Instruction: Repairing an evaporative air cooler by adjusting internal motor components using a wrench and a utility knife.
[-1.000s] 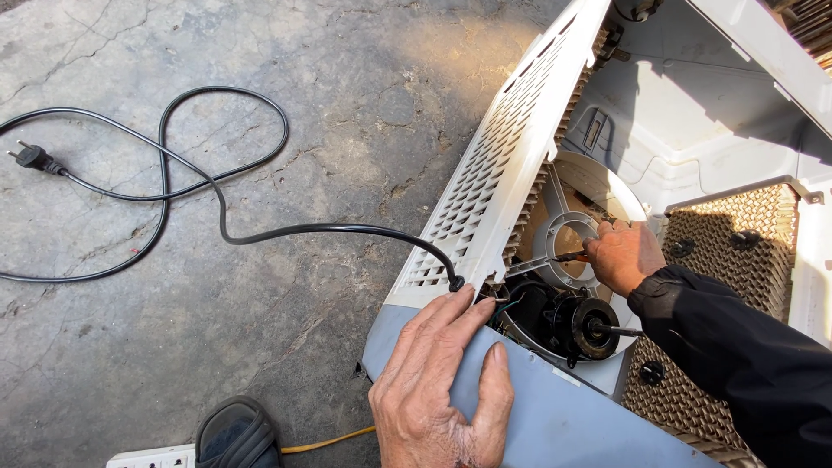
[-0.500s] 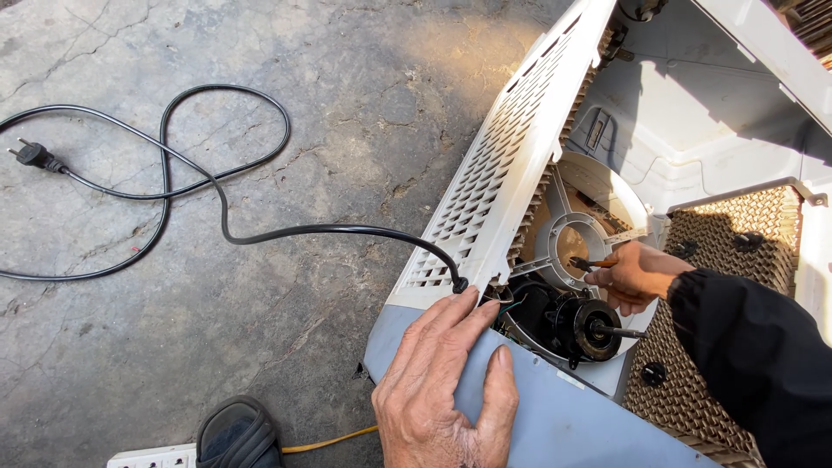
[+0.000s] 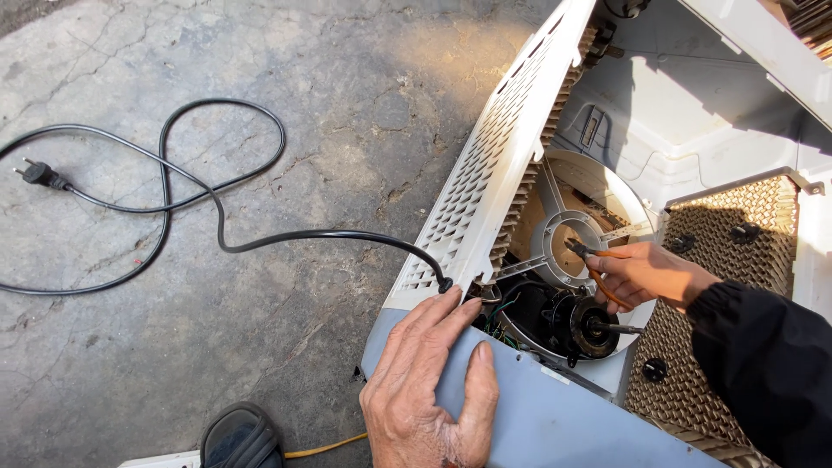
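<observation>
Ground: cracked grey concrete floor (image 3: pixel 260 347) in hard sun, with a white air cooler (image 3: pixel 693 113) lying open on it.
Cord: one black power cord (image 3: pixel 217 217) loops across the concrete, with one plug (image 3: pixel 35 173) at the far left. Its other end enters the cooler just beside the left fingertips.
Left hand: the left hand (image 3: pixel 429 399) lies flat on the cooler's grey-blue base (image 3: pixel 537 425). Fingers spread and gripping nothing, same spot as a second ago.
Right hand: here's the change. The right hand (image 3: pixel 646 273) has slid a little lower and to the right, so the tool tip now shows.
Tool: one pair of orange-handled pliers (image 3: pixel 596 270), fingers wrapped tight on the handles, nose at the hub of the round bracket (image 3: pixel 555 238).
Meaning: it looks like a fresh bite on that hub, with the base steadied throughout.
Motor: one dark motor (image 3: pixel 563 316) just below the pliers, its shaft pointing right.
Panels: one slotted white grille (image 3: pixel 485 191) and one brown honeycomb pad (image 3: pixel 737 208) with three black studs.
Edge of view: one dark sandal (image 3: pixel 238 438) and one yellow cable (image 3: pixel 325 446).
</observation>
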